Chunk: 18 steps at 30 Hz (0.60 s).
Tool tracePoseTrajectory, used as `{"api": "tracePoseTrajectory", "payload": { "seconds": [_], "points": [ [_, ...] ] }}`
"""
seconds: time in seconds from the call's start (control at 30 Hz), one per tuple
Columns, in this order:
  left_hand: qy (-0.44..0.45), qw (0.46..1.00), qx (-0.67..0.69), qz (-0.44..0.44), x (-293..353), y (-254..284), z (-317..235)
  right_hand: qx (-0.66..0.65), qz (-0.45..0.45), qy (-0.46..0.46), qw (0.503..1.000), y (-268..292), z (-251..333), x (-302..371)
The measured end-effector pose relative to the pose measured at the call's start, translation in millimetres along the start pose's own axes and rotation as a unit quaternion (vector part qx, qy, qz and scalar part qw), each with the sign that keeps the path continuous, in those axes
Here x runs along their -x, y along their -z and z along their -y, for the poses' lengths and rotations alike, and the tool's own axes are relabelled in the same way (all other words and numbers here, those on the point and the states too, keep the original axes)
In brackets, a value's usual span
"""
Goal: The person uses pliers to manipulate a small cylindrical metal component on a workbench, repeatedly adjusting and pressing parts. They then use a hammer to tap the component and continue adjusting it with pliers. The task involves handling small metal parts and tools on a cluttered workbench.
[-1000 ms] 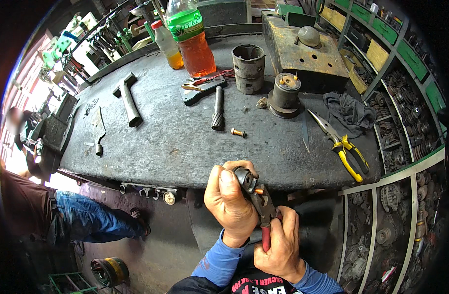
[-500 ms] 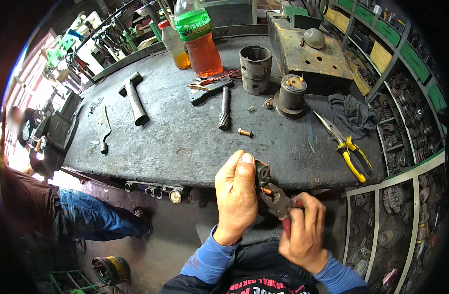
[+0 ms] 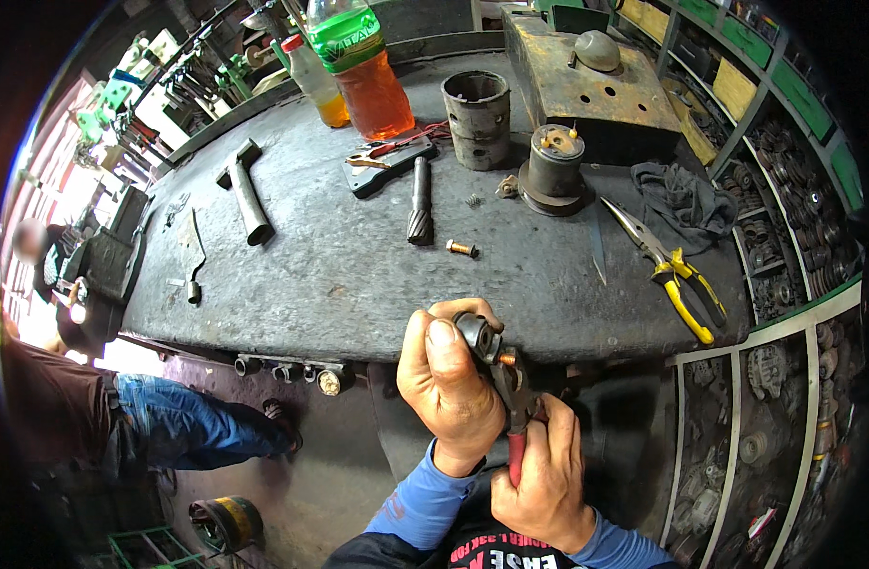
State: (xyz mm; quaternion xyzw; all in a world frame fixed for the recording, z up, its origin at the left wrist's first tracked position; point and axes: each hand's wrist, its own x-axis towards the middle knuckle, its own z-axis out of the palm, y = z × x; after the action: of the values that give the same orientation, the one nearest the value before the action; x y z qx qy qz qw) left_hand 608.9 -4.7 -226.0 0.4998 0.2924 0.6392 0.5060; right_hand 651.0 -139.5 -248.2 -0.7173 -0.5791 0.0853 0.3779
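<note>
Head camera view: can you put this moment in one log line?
left hand: holding dark metal part | right hand: gripping red-handled pliers | copper-coloured piece: at pliers' jaws | bench: cloth, bolt, yellow-handled pliers

Blown-out white glare at far left, shadow beneath the bench [image 3: 330, 275], blackened fisheye-bent rim

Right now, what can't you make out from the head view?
All in the head view:
- Dark metal part: far side hidden behind the left grip.
- Red-handled pliers: handle ends covered by the right grip.
- Copper-coloured piece: too small to tell how the pliers meet it.
- Green-labelled bottle: top cut off by the upper edge.
- Open cylinder: bottom inside hidden by its near wall.
</note>
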Motion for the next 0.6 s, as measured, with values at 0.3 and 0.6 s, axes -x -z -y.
{"api": "tracePoseTrajectory", "payload": {
  "seconds": [0.3,0.6],
  "points": [
    [0.111,0.992,-0.045,0.046,-15,9,-12,0.037,-0.029,0.053,0.997,5,-21,-11],
    [0.14,0.979,-0.055,0.136,-21,15,-8,0.177,-0.037,0.134,0.974,37,-50,-27]
  ]
}}
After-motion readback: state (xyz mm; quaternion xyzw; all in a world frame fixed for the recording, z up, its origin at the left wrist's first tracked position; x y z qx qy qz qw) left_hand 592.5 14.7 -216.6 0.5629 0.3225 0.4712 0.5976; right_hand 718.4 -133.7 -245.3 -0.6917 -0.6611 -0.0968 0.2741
